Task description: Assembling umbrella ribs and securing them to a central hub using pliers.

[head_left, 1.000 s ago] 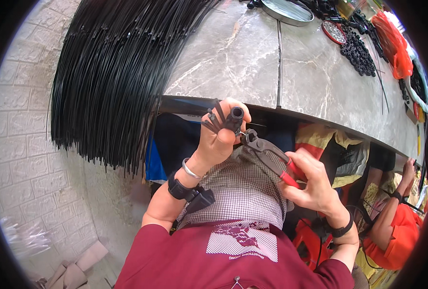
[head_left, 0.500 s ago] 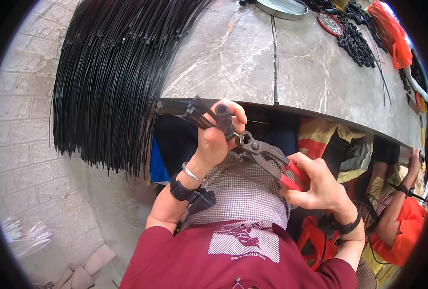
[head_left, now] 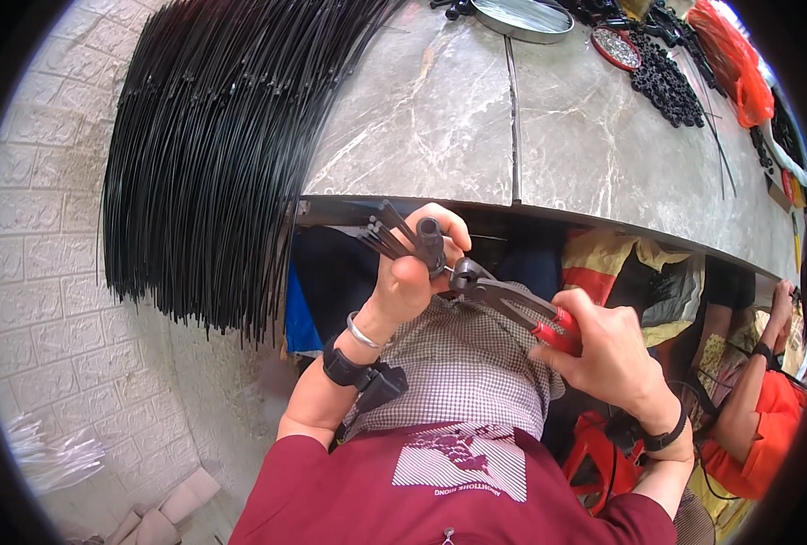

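My left hand (head_left: 401, 289) is closed around a black tubular plastic hub (head_left: 430, 243), its round open end facing up. Several thin black rods (head_left: 383, 234) fan out from the hub to the left, past my fingers. In my right hand (head_left: 610, 354) is a pair of end-cutting pincers (head_left: 505, 300) with red handles, squeezed nearly together. The pincers' jaws sit right beside the hub, at a short thin wire by my left fingertips. Whether the jaws bite the wire is too small to tell.
A thick sheaf of black rods (head_left: 208, 182) hangs over the left end of the grey marbled table (head_left: 421, 109). Along the far right lie a round metal tray (head_left: 523, 20), a red-rimmed dish (head_left: 616, 47), black small parts (head_left: 667, 86) and a red bag (head_left: 735, 64). Another person's arm (head_left: 747, 391) is at right.
The pincers' handles have come closer together in my right hand, and the tool has turned slightly. The hub and rods in my left hand have shifted a little to the right and down.
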`<state>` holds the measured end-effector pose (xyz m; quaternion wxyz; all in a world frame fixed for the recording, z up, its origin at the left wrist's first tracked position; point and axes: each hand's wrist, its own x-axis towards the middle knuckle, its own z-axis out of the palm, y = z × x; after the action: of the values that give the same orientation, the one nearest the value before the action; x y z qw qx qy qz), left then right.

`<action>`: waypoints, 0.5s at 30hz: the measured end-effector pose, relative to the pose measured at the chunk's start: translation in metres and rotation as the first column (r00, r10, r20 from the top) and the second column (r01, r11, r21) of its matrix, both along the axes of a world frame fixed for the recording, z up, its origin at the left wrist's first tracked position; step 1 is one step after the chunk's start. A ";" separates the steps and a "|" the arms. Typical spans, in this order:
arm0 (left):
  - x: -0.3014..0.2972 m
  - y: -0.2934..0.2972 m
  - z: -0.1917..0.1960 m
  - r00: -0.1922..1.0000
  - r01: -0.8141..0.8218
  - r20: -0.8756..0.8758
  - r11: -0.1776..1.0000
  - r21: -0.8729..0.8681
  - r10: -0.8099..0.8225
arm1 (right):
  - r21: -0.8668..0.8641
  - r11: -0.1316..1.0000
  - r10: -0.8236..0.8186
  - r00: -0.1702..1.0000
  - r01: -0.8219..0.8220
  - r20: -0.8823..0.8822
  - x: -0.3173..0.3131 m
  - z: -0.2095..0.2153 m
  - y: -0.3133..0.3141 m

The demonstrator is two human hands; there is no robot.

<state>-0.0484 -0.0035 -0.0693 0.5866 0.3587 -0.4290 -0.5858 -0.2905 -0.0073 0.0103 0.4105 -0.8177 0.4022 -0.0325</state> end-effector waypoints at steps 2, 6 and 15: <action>0.002 0.001 0.000 1.000 0.019 -0.024 0.999 0.033 -0.019 | -0.325 0.945 -0.033 0.999 0.039 0.025 0.000 -0.003 0.004; 0.002 0.000 -0.005 0.999 0.020 -0.031 1.000 0.004 -0.020 | 0.133 0.991 -0.008 0.983 -0.017 0.182 -0.006 -0.005 -0.004; 0.002 -0.002 -0.013 0.996 0.003 -0.090 0.996 -0.094 -0.012 | 0.880 0.475 -0.269 0.951 -0.006 0.151 -0.005 -0.002 -0.004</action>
<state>-0.0464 -0.0057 -0.0825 0.6195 0.3023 -0.4302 -0.5829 -0.2952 -0.0111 0.0084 0.8142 -0.4499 0.3653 0.0335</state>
